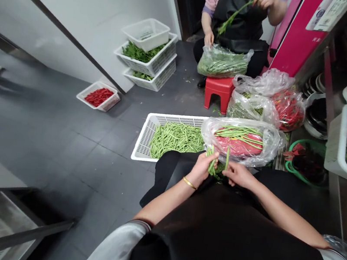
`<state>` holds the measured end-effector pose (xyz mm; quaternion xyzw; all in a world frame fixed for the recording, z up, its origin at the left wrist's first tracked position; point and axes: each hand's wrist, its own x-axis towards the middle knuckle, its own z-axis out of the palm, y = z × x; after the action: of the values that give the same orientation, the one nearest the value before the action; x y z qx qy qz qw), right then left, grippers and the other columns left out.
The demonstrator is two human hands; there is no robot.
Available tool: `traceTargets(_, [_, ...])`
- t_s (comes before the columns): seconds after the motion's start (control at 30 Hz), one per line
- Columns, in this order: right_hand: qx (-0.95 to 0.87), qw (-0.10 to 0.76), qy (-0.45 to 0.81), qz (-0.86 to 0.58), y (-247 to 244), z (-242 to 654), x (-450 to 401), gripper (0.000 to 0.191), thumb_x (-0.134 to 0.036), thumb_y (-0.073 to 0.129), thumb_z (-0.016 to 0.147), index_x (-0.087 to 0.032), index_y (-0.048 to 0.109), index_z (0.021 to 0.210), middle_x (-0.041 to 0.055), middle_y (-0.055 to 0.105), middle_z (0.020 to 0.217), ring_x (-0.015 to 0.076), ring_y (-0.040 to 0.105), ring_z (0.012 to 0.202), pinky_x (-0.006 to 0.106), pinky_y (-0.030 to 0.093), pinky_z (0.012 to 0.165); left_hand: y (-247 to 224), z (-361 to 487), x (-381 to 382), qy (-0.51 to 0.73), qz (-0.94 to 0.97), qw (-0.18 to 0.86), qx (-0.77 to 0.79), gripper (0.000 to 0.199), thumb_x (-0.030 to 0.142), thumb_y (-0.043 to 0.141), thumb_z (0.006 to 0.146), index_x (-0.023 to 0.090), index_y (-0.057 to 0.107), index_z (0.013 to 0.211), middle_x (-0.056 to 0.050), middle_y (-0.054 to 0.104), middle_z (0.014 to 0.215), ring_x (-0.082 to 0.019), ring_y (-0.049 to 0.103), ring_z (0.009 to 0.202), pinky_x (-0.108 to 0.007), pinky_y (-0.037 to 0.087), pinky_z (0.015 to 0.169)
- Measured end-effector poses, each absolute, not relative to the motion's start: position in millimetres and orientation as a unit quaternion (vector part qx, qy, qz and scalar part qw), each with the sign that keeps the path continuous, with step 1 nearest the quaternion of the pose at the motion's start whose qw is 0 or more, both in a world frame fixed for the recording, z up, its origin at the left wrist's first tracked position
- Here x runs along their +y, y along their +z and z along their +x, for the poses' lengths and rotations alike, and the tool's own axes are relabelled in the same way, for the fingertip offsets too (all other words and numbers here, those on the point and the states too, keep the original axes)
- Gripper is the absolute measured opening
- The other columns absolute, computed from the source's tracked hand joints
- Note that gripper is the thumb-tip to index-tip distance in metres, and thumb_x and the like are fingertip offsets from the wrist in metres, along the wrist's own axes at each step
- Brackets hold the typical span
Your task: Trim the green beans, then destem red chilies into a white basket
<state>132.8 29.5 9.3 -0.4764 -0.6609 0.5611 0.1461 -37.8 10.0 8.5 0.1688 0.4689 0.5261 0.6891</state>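
Note:
My left hand [203,166] is closed around a small bunch of green beans [211,159], its wrist wearing a gold bangle. Close beside it, my right hand [235,174] pinches a single upright green bean [227,157]. Just beyond both hands lies an open clear plastic bag [208,127] on something red, with long whole green beans [242,133] across its top. To the left, a white basket [146,136] holds many short green bean pieces [178,138]. Below my hands some green scraps show partly, hidden by fingers and lap.
Opposite me a person [235,21] holds a green stalk over a bag of greens [225,63] on a red stool [218,91]. Stacked white baskets [158,77] and a basket of red chillies [98,97] stand left. A green basket [293,166] and shelving are at right.

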Motion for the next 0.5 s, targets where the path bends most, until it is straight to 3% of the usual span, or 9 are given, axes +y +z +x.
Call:
traceTargets(0.13, [-0.675, 0.051, 0.596, -0.432, 23, 126, 18, 0.028, -0.046, 0.056, 0.085, -0.022, 0.047, 0.074, -0.0028, 0.058, 0.053, 0.0167, 0.059, 0.046, 0.027, 0.045, 0.048, 8, -32, 13, 0.495, 0.279, 0.678, 0.466, 0.043, 0.039, 0.087, 0.056, 0.015, 0.053, 0.064, 0.006, 0.049, 0.050, -0.005, 0.041, 0.044, -0.021, 0.031, 0.046])
traceTargets(0.23, [-0.779, 0.090, 0.429, -0.447, 43, 134, 29, 0.028, -0.046, 0.052, 0.090, -0.021, 0.053, 0.078, 0.0025, 0.065, 0.067, 0.0176, 0.062, 0.059, 0.028, 0.045, 0.058, 7, -34, 15, 0.440, 0.338, 0.683, 0.476, 0.040, 0.039, 0.087, 0.055, 0.014, 0.057, 0.063, 0.006, 0.047, 0.048, -0.005, 0.036, 0.043, -0.021, 0.027, 0.045])
traceTargets(0.33, [-0.855, 0.099, 0.271, -0.431, 55, 154, 48, 0.024, -0.042, 0.048, 0.094, -0.020, 0.058, 0.090, 0.0069, 0.068, 0.082, 0.0192, 0.062, 0.070, 0.028, 0.041, 0.063, 7, -41, 17, 0.375, 0.427, 0.678, 0.467, 0.030, 0.032, 0.086, 0.057, 0.012, 0.067, 0.069, 0.004, 0.053, 0.054, -0.006, 0.040, 0.049, -0.021, 0.031, 0.051])
traceTargets(0.43, [-0.895, 0.030, 0.274, -0.350, 51, 164, 62, 0.027, -0.040, 0.045, 0.095, -0.021, 0.059, 0.083, 0.0056, 0.065, 0.071, 0.0176, 0.057, 0.063, 0.027, 0.037, 0.060, 6, -42, 17, 0.344, 0.466, 0.684, 0.444, 0.024, 0.026, 0.085, 0.057, 0.012, 0.070, 0.069, 0.002, 0.058, 0.060, -0.008, 0.046, 0.055, -0.022, 0.035, 0.056])
traceTargets(0.5, [-0.876, 0.070, 0.296, -0.374, 38, 159, 64, 0.034, -0.045, 0.042, 0.096, -0.021, 0.058, 0.078, 0.0049, 0.061, 0.064, 0.0174, 0.054, 0.060, 0.028, 0.037, 0.059, 4, -35, 17, 0.359, 0.429, 0.694, 0.453, 0.024, 0.028, 0.084, 0.059, 0.013, 0.068, 0.068, 0.003, 0.056, 0.056, -0.008, 0.044, 0.051, -0.022, 0.033, 0.052])
